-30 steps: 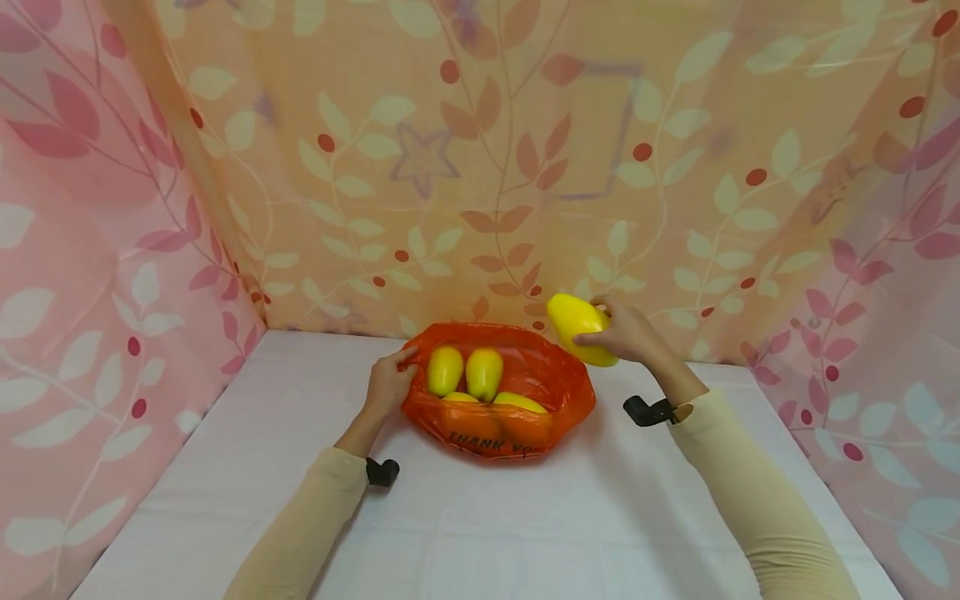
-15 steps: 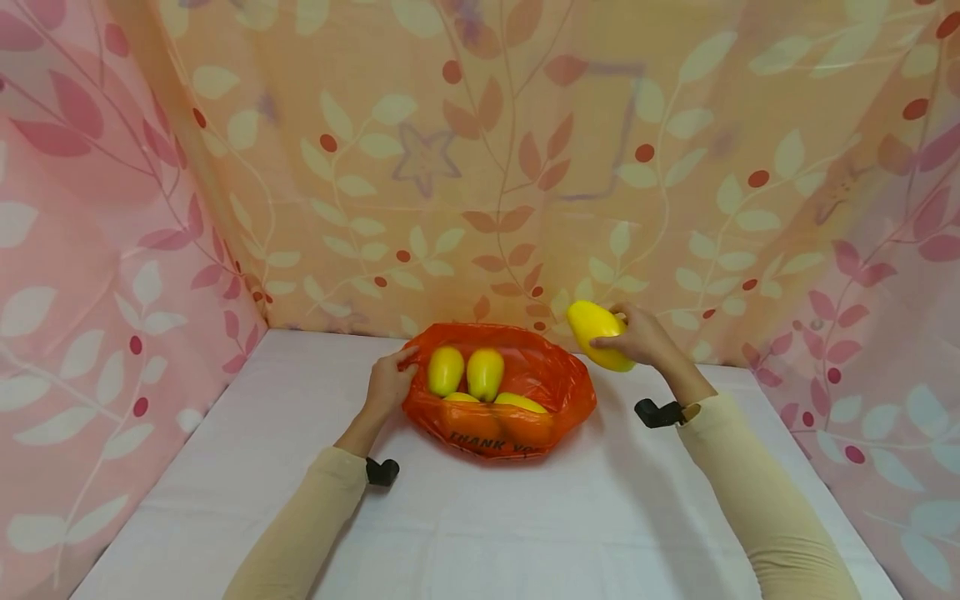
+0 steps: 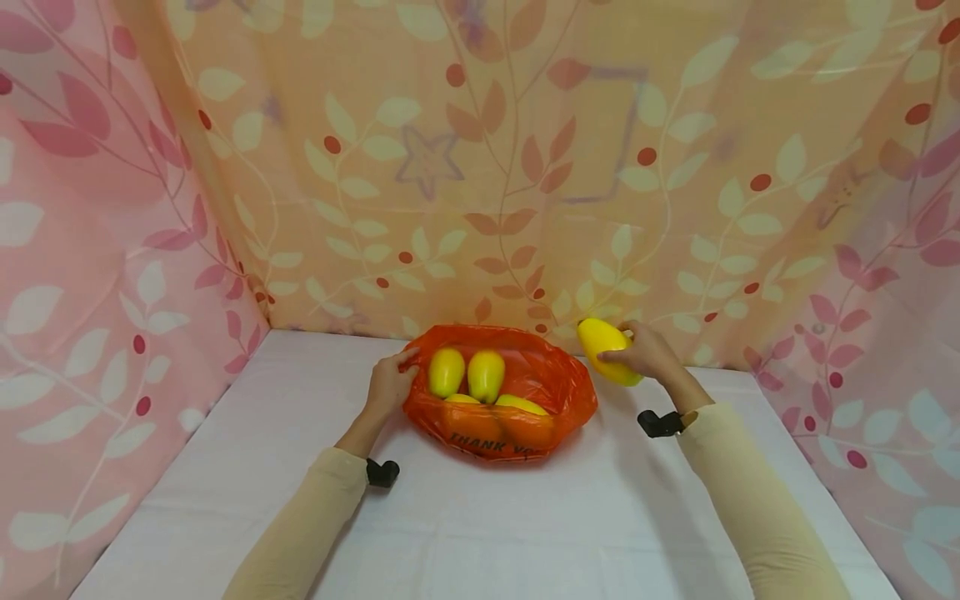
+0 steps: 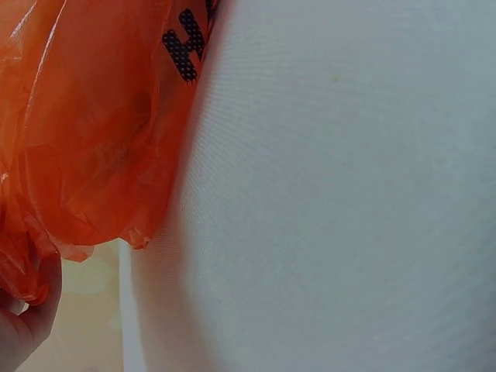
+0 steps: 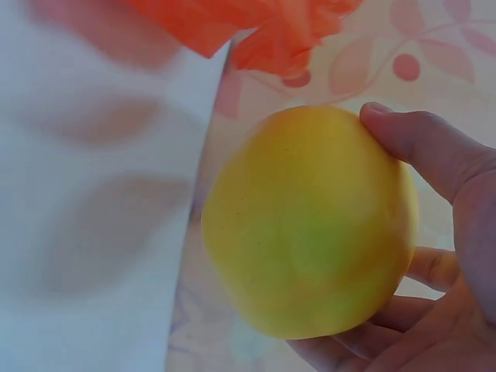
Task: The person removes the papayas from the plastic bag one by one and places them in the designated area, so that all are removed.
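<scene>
An orange-red plastic bag [image 3: 573, 392] with black "THANK YOU" print sits open on the table. Inside it lie several yellow mangoes [image 3: 486, 375], two upright at the back left and others partly behind the bag's front wall. My left hand [image 3: 388, 385] pinches the bag's left rim, and the left wrist view shows fingers [image 4: 48, 298] curled round the crumpled plastic. To the right of the bag, my right hand [image 3: 651, 352] holds another yellow mango [image 3: 609, 352] above the table. The thumb lies on one side of this greenish-tinged mango [image 5: 310, 225], with the fingers beneath.
A white cloth covers the table [image 3: 480, 533]. Behind it hangs an orange leaf-patterned curtain [image 3: 360, 183], close beyond the bag and right hand. Pink patterned curtains [image 3: 82, 292] close off both sides. Black camera mounts [image 3: 382, 473] sit on both wrists.
My right hand has moved right and then down with the mango, away from the bag and lower toward the table. The left hand and the bag have stayed put.
</scene>
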A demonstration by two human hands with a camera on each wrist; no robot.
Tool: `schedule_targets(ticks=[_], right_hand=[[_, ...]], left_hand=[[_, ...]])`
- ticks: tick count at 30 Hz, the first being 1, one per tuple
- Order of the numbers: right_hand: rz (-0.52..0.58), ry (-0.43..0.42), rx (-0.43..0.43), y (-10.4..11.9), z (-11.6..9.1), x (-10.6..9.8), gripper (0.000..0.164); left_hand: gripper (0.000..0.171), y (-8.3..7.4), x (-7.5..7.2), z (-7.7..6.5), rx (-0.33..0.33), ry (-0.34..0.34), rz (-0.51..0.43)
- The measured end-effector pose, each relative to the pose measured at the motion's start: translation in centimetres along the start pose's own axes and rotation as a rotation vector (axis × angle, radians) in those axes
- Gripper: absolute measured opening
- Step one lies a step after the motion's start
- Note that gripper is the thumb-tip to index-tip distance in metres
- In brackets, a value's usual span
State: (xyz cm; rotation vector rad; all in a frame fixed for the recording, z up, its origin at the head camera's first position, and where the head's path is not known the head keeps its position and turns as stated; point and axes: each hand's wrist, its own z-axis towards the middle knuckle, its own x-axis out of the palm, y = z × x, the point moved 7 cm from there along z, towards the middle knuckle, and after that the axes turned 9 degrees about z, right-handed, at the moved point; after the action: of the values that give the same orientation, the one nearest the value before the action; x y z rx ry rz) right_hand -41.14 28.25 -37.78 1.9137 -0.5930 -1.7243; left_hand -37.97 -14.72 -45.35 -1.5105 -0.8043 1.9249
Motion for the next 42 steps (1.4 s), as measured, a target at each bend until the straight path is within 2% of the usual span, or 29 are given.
schedule_targets(ticks=[16, 34, 42], right_hand=[[0.051, 0.020, 0.077, -3.1, 0.7, 1.5, 0.081], [0.056, 0.020, 0.123, -4.8, 0.6, 2.6, 0.090], [0.065, 0.005, 0.136, -5.5, 0.7, 2.9, 0.087]], left_hand=[[0.039, -0.2, -0.1, 0.0, -0.005, -0.008, 0.009], [0.038, -0.1, -0.1, -0.1, 0.010, -0.030, 0.003], [0.038, 0.0, 0.0, -0.1, 0.006, -0.025, 0.009]])
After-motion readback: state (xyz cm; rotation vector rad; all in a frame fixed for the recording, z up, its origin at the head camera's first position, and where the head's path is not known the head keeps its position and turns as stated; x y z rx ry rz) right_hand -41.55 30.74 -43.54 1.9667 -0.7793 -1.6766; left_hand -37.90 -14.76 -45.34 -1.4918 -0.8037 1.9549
